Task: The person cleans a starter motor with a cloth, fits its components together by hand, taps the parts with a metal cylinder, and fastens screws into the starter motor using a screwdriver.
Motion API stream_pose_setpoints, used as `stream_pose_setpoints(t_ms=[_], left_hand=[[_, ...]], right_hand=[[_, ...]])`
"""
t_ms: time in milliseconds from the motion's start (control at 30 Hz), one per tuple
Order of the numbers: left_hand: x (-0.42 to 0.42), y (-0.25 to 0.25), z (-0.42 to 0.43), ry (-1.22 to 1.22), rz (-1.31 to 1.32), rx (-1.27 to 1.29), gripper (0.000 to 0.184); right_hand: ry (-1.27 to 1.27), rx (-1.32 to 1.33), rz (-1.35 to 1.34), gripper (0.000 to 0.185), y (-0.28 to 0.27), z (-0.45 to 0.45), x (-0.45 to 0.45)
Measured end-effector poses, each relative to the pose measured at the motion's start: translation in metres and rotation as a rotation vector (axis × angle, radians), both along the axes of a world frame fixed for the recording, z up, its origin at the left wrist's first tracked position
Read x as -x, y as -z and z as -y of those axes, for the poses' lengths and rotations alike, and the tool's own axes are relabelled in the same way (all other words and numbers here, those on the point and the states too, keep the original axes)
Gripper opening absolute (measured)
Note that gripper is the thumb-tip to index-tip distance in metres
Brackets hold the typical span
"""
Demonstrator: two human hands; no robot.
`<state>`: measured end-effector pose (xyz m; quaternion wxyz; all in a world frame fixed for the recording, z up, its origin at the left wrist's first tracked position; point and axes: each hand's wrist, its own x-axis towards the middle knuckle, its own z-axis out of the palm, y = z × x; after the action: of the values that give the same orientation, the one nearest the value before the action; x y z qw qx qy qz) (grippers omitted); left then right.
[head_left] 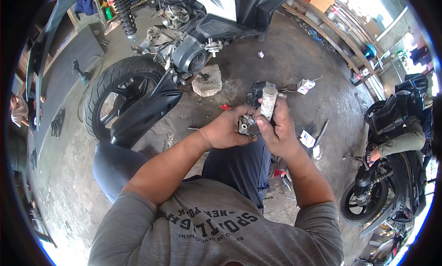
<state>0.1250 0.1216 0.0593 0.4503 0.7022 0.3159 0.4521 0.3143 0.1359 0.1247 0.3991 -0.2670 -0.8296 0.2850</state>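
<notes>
My left hand [229, 126] is closed around a small metal engine part [245, 124] with a round bore, held over my lap. My right hand [280, 130] grips a mottled whitish cylinder [268, 102], its thumb pressed along the lower end and its round top tilted up. The two hands meet, and the cylinder's lower end is right beside the metal part. Whether they are joined is hidden by my fingers. A black part [258, 92] shows just beyond the hands; I cannot tell if it is held or lies on the floor.
A partly dismantled scooter stands ahead on the left, with its rear wheel [106, 82] and engine [189, 54] exposed. A stone block [207, 80] lies under it. Small boxes [306, 86] and tools are scattered on the right. Another motorcycle [391, 174] with a person's leg [403, 139] is far right.
</notes>
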Motion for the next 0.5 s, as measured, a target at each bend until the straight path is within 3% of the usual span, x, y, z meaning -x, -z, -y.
stream_pose_setpoints(t_ms=[233,367,500], left_hand=[[0.002,-0.012,0.006,0.003,-0.022,0.103,0.057],[0.000,-0.008,0.004,0.057,0.116,0.184,0.058],[-0.001,-0.003,0.002,0.035,0.093,0.195,0.060]], right_hand=[[0.023,-0.093,0.021,0.043,0.003,0.003,0.004],[0.027,-0.139,0.014,0.042,0.003,0.002,0.004],[0.020,-0.019,-0.064,0.041,0.009,-0.002,-0.005]])
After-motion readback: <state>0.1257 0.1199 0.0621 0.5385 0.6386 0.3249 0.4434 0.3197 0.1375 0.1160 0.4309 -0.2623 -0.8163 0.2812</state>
